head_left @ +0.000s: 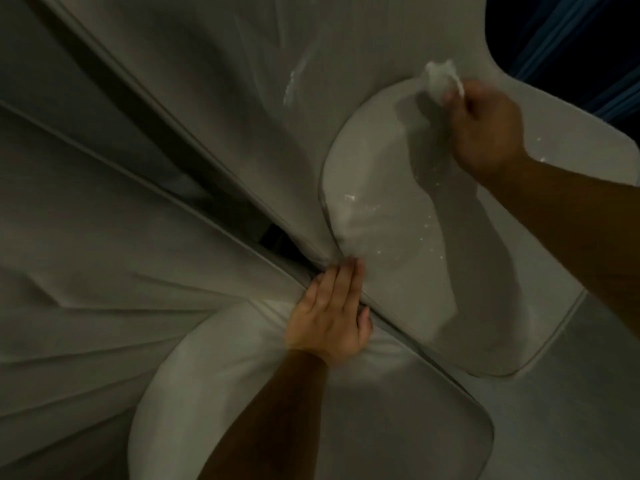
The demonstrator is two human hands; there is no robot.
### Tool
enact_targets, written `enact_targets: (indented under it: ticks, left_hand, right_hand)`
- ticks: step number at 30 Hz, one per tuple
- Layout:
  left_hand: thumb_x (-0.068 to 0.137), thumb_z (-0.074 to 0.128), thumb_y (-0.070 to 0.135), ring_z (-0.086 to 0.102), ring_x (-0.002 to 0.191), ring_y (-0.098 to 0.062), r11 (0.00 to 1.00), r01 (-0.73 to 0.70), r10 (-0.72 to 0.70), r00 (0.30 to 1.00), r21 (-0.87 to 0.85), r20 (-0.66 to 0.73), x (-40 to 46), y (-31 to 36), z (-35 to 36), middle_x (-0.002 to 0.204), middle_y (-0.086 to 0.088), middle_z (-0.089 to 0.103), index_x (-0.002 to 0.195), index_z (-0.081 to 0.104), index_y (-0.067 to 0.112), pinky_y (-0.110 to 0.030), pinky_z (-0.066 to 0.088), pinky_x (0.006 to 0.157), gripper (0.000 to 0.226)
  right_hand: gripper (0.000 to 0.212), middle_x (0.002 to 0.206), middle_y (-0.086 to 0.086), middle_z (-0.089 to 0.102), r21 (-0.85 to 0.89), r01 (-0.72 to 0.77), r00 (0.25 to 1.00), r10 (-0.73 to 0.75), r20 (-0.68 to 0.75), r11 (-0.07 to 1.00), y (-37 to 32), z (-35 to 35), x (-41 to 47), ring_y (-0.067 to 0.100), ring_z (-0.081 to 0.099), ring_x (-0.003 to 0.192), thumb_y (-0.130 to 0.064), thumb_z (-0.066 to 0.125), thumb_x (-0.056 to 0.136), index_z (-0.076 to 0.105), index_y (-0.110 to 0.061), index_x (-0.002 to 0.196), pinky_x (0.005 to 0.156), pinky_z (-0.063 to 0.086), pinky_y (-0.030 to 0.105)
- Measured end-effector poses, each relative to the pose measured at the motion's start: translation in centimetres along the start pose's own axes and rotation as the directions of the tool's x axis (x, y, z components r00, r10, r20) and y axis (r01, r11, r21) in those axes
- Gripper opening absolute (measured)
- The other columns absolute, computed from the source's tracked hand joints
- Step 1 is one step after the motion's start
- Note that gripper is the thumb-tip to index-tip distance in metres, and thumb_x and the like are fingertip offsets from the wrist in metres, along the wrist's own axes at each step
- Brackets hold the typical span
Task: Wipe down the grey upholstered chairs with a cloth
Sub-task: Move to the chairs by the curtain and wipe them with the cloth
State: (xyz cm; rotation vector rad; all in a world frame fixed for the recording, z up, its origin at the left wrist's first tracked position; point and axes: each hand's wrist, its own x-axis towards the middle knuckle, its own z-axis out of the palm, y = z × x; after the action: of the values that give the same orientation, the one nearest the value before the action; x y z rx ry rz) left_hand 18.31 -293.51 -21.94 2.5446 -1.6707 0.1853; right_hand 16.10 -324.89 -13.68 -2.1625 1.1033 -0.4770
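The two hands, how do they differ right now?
The right hand is curled around a bunched white cloth near the top of a headrest pad; the left hand holds nothing. Its fingers lie straight, pressing the seam between two pads. Both touch grey upholstery.

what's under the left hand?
The left hand lies flat, fingers straight, on the seam between two grey cushions. A dark gap shows just beyond it; what lies directly beneath the palm is hidden.

Dim seating area; pale grey upholstered chairs [398,209] packed side by side.
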Motion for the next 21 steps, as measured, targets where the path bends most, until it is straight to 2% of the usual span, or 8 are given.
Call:
enact_targets:
  ticks: [4, 8, 11, 13, 15, 18, 20, 21]
  left_hand:
    - [0.091, 0.040, 0.043, 0.034, 0.140, -0.025, 0.995, 0.098, -0.098, 0.994, -0.004, 0.040, -0.7, 0.7, -1.1, 0.155, -0.013, 0.040, 0.154, 0.032, 0.007, -0.036, 0.021, 0.118, 0.073]
    - [0.094, 0.043, 0.042, 0.034, 0.143, -0.027, 0.926, 0.378, -0.374, 0.922, -0.024, 0.098, -3.7, 2.2, -2.1, 0.160, -0.011, 0.033, 0.155, 0.029, 0.011, -0.044, 0.005, 0.125, 0.070]
    - [0.090, 0.046, 0.041, 0.040, 0.141, -0.043, 0.688, 0.725, -0.708, 0.680, -0.036, 0.191, -7.1, 3.1, -2.6, 0.152, -0.026, 0.043, 0.151, 0.045, 0.007, -0.058, 0.022, 0.118, 0.070]
    - [0.090, 0.039, 0.043, 0.036, 0.144, -0.048, 0.542, 0.840, -0.800, 0.527, -0.032, 0.286, -6.9, 3.2, -3.0, 0.155, -0.030, 0.039, 0.152, 0.042, 0.003, -0.066, 0.025, 0.115, 0.074]
    - [0.090, 0.033, 0.048, 0.030, 0.147, -0.048, 0.532, 0.846, -0.793, 0.512, -0.034, 0.332, -5.5, 3.5, -2.9, 0.158, -0.029, 0.033, 0.153, 0.038, 0.001, -0.069, 0.020, 0.115, 0.079]
    - [0.092, 0.021, 0.069, 0.016, 0.152, -0.047, 0.600, 0.798, -0.721, 0.570, -0.058, 0.395, -4.4, 4.1, -3.3, 0.162, -0.029, 0.021, 0.155, 0.030, -0.002, -0.066, 0.007, 0.119, 0.096]
    - [0.087, 0.000, 0.084, -0.003, 0.156, -0.040, 0.690, 0.724, -0.630, 0.605, -0.006, 0.486, -4.3, 3.7, -3.6, 0.167, -0.025, 0.004, 0.159, 0.012, 0.000, -0.056, -0.008, 0.122, 0.111]
    - [0.080, -0.009, 0.087, -0.013, 0.155, -0.037, 0.672, 0.740, -0.648, 0.563, 0.037, 0.514, -4.0, 3.3, -3.6, 0.167, -0.024, -0.007, 0.158, -0.002, 0.001, -0.053, -0.013, 0.122, 0.116]
  right_hand:
    - [0.041, 0.144, 0.010, 0.049, -0.421, 0.238, 0.928, -0.077, 0.364, 0.875, 3.7, 1.3, -3.7, 0.032, 0.040, 0.136, -0.039, 0.038, 0.103, 0.052, -0.021, 0.136, 0.111, 0.027, 0.047]
    - [0.042, 0.154, 0.000, 0.037, -0.489, 0.288, 0.928, -0.114, 0.355, 0.823, 5.0, 2.6, -4.4, 0.020, 0.023, 0.146, -0.038, 0.036, 0.101, 0.046, -0.032, 0.142, 0.117, 0.009, 0.047]
    - [0.040, 0.152, -0.001, 0.041, -0.506, 0.230, 0.937, -0.048, 0.347, 0.831, 4.5, 3.3, -3.8, 0.019, 0.027, 0.145, -0.040, 0.037, 0.101, 0.048, -0.034, 0.139, 0.117, 0.009, 0.047]
    - [0.041, 0.153, -0.002, 0.039, -0.516, 0.234, 0.929, -0.034, 0.368, 0.824, 4.3, 3.0, -3.8, 0.019, 0.026, 0.145, -0.040, 0.036, 0.101, 0.047, -0.034, 0.140, 0.118, 0.010, 0.047]
    - [0.042, 0.155, -0.002, 0.036, -0.526, 0.255, 0.922, -0.040, 0.386, 0.812, 4.6, 2.6, -3.4, 0.018, 0.024, 0.146, -0.041, 0.036, 0.101, 0.044, -0.034, 0.142, 0.118, 0.010, 0.047]
    - [0.041, 0.154, -0.001, 0.038, -0.511, 0.221, 0.935, -0.031, 0.354, 0.831, 4.6, 3.3, -3.4, 0.019, 0.025, 0.145, -0.040, 0.038, 0.101, 0.047, -0.034, 0.140, 0.117, 0.009, 0.047]
    - [0.041, 0.154, -0.001, 0.038, -0.526, 0.173, 0.949, 0.001, 0.314, 0.833, 4.4, 3.9, -4.0, 0.020, 0.024, 0.146, -0.041, 0.038, 0.101, 0.048, -0.033, 0.140, 0.117, 0.008, 0.048]
    - [0.042, 0.154, -0.001, 0.037, -0.541, 0.159, 0.948, 0.026, 0.318, 0.826, 4.2, 4.0, -4.3, 0.021, 0.023, 0.146, -0.042, 0.036, 0.101, 0.046, -0.033, 0.141, 0.117, 0.009, 0.048]
